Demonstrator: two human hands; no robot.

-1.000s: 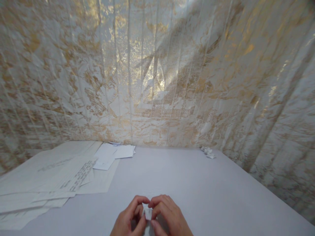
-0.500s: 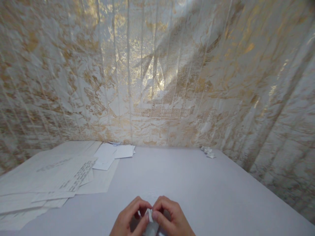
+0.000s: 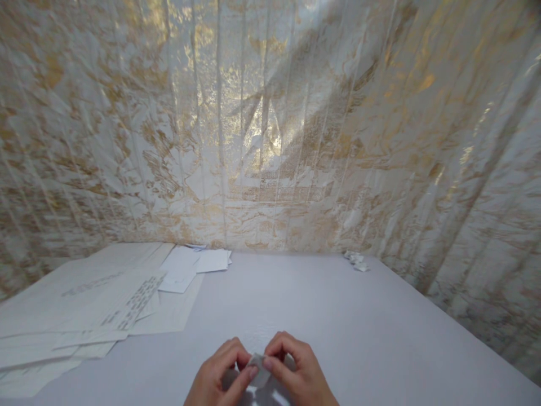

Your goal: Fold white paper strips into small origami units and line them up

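A small folded piece of pale paper (image 3: 261,374) is held between my two hands at the bottom centre, just above the white table. My left hand (image 3: 222,372) pinches its left edge between thumb and forefinger. On the other side my right hand (image 3: 293,366) grips the right edge in the same way. Fingertips of both hands nearly meet at the top of the paper. The lower fingers of each hand are partly hidden.
Large printed paper sheets (image 3: 84,299) lie stacked at the left of the table (image 3: 338,332). Smaller white slips (image 3: 181,270) rest at their far right corner. Several small folded paper bits (image 3: 357,260) sit by the back right edge. A gold-patterned curtain (image 3: 270,113) hangs behind.
The paper has been turned, so a broader, flatter face of it shows. My hands have moved slightly apart at the fingertips.
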